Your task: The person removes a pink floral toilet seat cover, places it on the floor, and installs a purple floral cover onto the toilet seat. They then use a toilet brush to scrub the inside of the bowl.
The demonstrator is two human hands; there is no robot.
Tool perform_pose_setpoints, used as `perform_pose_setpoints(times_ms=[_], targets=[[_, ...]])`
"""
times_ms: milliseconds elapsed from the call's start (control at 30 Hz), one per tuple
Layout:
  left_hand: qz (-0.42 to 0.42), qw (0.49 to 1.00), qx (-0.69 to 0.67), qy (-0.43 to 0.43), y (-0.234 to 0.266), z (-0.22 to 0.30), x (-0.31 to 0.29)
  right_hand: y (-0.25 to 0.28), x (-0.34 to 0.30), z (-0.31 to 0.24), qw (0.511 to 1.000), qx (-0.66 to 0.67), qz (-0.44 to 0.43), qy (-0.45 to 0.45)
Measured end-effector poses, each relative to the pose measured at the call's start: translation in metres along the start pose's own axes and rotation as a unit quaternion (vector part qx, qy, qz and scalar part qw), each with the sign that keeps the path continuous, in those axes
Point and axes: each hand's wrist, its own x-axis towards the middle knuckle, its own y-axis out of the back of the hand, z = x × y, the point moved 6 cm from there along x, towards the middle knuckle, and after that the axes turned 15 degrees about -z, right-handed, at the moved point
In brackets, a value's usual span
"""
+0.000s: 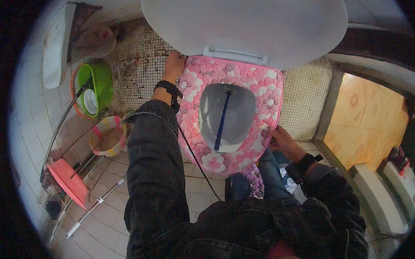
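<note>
The seat cover point(194, 91) has a lid point(249, 23) behind it and a rod point(223, 121) in its opening. To its left are a tub point(106, 86) and a basin point(97, 131); to its right, a curb point(328, 108).

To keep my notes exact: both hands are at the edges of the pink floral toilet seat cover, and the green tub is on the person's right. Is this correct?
The side is wrong: the head view shows the green plastic tub on the person's left. The left hand and right hand are at the edges of the toilet seat cover.
</note>
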Motion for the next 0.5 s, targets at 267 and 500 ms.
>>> perform_pose_setpoints(times_ms=[267, 500], targets=[[-0.028, 0.999, 0.007, -0.037, 0.021, 0.003, -0.042, -0.018, 0.002, -0.005, 0.998, -0.037, 0.041, -0.038], [0.077, 0.989, 0.002, -0.127, 0.03, 0.011, -0.081, -0.079, 0.018, -0.089, 0.522, -0.844, 0.063, -0.108]])
